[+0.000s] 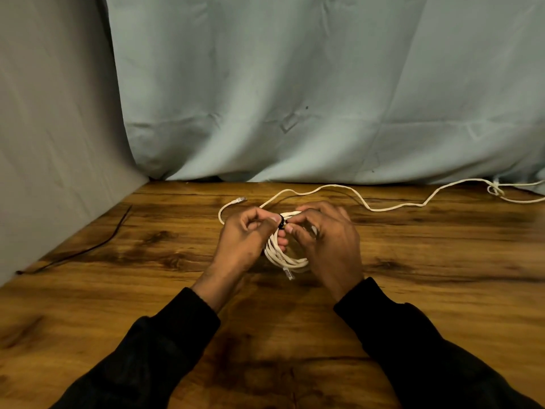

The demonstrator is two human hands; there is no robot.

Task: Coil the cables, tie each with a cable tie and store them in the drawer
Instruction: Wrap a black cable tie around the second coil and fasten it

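Nearest, two dark sleeves are stretched over the wooden table. Just beyond, the coiled white cable is held up between both hands, probably so the loops are kept bunched while the tie is closed. The black cable tie is pinched by the curled fingers of the left hand; the coil beside it is gripped by the bent fingers of the right hand. Further off, a second white cable is left uncoiled across the table, and a spare black tie lies at the left. Behind, a pale cloth is hung. No writing can be read; no drawer is seen.
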